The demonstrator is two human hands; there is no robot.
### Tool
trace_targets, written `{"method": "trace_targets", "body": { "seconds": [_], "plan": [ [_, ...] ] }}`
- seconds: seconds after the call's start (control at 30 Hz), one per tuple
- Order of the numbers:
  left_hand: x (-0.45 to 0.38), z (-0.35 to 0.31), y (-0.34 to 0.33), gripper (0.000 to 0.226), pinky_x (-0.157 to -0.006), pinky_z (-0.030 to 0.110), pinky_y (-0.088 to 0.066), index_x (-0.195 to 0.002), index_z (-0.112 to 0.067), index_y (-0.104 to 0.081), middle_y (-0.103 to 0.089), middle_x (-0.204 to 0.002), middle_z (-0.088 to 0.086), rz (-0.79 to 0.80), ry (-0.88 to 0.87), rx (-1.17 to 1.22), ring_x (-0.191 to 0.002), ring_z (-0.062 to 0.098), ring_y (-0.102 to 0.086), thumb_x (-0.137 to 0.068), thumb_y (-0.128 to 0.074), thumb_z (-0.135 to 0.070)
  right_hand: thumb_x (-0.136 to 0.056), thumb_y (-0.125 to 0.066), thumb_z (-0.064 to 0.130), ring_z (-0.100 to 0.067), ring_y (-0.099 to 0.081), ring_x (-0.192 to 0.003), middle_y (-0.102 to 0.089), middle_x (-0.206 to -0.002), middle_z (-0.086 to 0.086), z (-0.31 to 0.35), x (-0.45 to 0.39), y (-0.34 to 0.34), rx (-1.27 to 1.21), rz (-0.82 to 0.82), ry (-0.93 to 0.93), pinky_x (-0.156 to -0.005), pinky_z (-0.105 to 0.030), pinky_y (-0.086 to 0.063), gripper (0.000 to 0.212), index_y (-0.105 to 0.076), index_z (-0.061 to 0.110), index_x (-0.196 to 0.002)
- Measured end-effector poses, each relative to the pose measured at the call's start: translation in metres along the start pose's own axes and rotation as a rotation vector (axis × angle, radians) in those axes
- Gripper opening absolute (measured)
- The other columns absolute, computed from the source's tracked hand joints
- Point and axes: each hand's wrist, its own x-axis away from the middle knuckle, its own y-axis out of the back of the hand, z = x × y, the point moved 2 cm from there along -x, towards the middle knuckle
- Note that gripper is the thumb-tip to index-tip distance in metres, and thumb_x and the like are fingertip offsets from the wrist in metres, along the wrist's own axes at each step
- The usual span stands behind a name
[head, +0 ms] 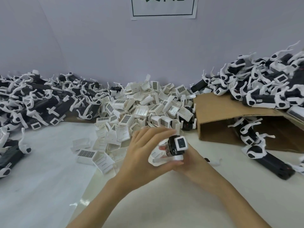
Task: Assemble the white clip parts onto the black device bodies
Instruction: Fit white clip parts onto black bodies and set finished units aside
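The tipped cardboard box [222, 116] holds several black device bodies [246, 130], more heaped on top. Your left hand [144, 150] and right hand [189, 160] have fingers curled, gripping one black device body [172, 145] and its white clip [162, 157] above the table [41, 178]. Loose white clip parts [139, 104], too many to count, pile just behind.

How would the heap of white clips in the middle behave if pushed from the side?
The white clips lie loose and jumbled, so a push would probably spread them, not move them as one. They look like thin moulded plastic, likely light and stiff. Several already lie scattered on the table.
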Motion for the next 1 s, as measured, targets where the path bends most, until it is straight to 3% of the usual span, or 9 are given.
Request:
{"method": "trace_targets", "body": {
  "seconds": [0.2, 0.37, 0.43, 0.53, 0.63, 0.7, 0.77, 0.83, 1.0],
  "plan": [
    [0.0, 0.005, 0.003, 0.048, -0.106, 0.038, -0.037, -0.141, -0.027, -0.066, -0.063, -0.136, 0.002, -0.13, -0.06, -0.148, -0.127, 0.019, -0.057, -0.099, -0.074, -0.048, -0.093, -0.076, 0.011, -0.023, -0.064, -0.129, -0.07, -0.13, -0.004, 0.003, 0.004, 0.004, 0.023, 0.084, 0.009, -0.104, -0.043, -0.055, 0.062, -0.051, 0.032, -0.145],
    [0.0, 0.016, 0.01, 0.041, -0.114, 0.047, -0.04, -0.142, -0.035, -0.057, -0.062, -0.14, -0.019, -0.133, 0.311, 0.109, -0.136, 0.014, -0.055, -0.103, -0.061, -0.045, -0.076, -0.091, 0.039, -0.021, -0.07, -0.117, -0.073, -0.126, 0.004, 0.001, -0.002, -0.001, -0.019, -0.1, -0.006, -0.1, -0.047, -0.056, 0.064, -0.056, 0.039, -0.129],
    [-0.001, 0.024, 0.012, 0.042, -0.118, 0.052, -0.037, -0.14, -0.041, -0.055, -0.06, -0.141, -0.023, -0.046, 0.51, 0.26, -0.14, 0.01, -0.052, -0.101, -0.055, -0.056, -0.068, -0.094, 0.049, -0.017, -0.073, -0.108, -0.072, -0.121, 0.012, 0.003, -0.003, 0.001, 0.02, -0.218, 0.056, -0.089, -0.034, -0.059, 0.067, -0.056, 0.046, -0.123],
    [0.0, 0.031, 0.009, 0.047, -0.123, 0.042, -0.033, -0.136, -0.039, -0.064, -0.048, -0.155, -0.027, 0.106, 0.622, 0.337, -0.149, 0.0, -0.039, -0.098, -0.051, -0.064, -0.071, -0.096, 0.033, -0.01, -0.069, -0.111, -0.064, -0.125, 0.022, 0.007, -0.002, 0.008, 0.153, -0.372, 0.219, -0.083, -0.021, -0.057, 0.073, -0.053, 0.044, -0.128],
    [0.004, 0.026, 0.001, 0.05, -0.117, 0.028, -0.038, -0.115, -0.039, -0.072, -0.043, -0.153, -0.021, 0.04, 0.767, 0.462, -0.134, -0.015, -0.044, -0.091, -0.05, -0.077, -0.077, -0.09, 0.002, -0.012, -0.062, -0.123, -0.053, -0.144, 0.015, 0.013, 0.001, 0.013, 0.481, -0.401, 0.457, -0.086, -0.023, -0.058, 0.076, -0.051, 0.032, -0.135],
    [0.007, 0.027, -0.006, 0.063, -0.114, 0.042, -0.046, -0.113, -0.031, -0.069, -0.063, -0.133, -0.002, 0.001, 0.939, 0.609, -0.123, 0.011, -0.063, -0.089, -0.047, -0.085, -0.078, -0.086, -0.007, -0.016, -0.056, -0.133, -0.045, -0.152, 0.007, 0.016, 0.003, 0.008, 0.708, -0.377, 0.622, -0.087, -0.025, -0.057, 0.073, -0.051, 0.024, -0.134],
    [0.009, 0.031, -0.008, 0.056, -0.1, 0.05, -0.053, -0.11, -0.017, -0.063, -0.072, -0.108, 0.009, -0.036, 1.026, 0.721, -0.099, 0.03, -0.071, -0.1, -0.053, -0.071, -0.078, -0.084, -0.01, -0.017, -0.047, -0.143, -0.042, -0.155, 0.004, 0.016, 0.003, 0.002, 0.844, -0.352, 0.67, -0.091, -0.024, -0.055, 0.076, -0.049, 0.026, -0.135],
    [0.009, 0.036, -0.007, 0.038, -0.086, 0.05, -0.05, -0.1, -0.01, -0.055, -0.069, -0.091, 0.007, -0.069, 1.032, 0.743, -0.08, 0.028, -0.065, -0.107, -0.056, -0.047, -0.078, -0.083, -0.01, -0.017, -0.041, -0.148, -0.039, -0.159, 0.005, 0.016, 0.003, -0.003, 0.897, -0.34, 0.656, -0.097, -0.025, -0.054, 0.08, -0.047, 0.029, -0.138],
    [0.005, 0.041, 0.0, 0.033, -0.081, 0.027, -0.048, -0.103, -0.011, -0.059, -0.066, -0.101, 0.007, -0.108, 0.936, 0.627, -0.077, 0.016, -0.061, -0.105, -0.059, -0.044, -0.084, -0.083, 0.001, -0.011, -0.037, -0.152, -0.036, -0.164, 0.013, 0.015, 0.001, -0.009, 0.831, -0.351, 0.642, -0.101, -0.037, -0.056, 0.069, -0.047, 0.026, -0.138]
  ]
}}
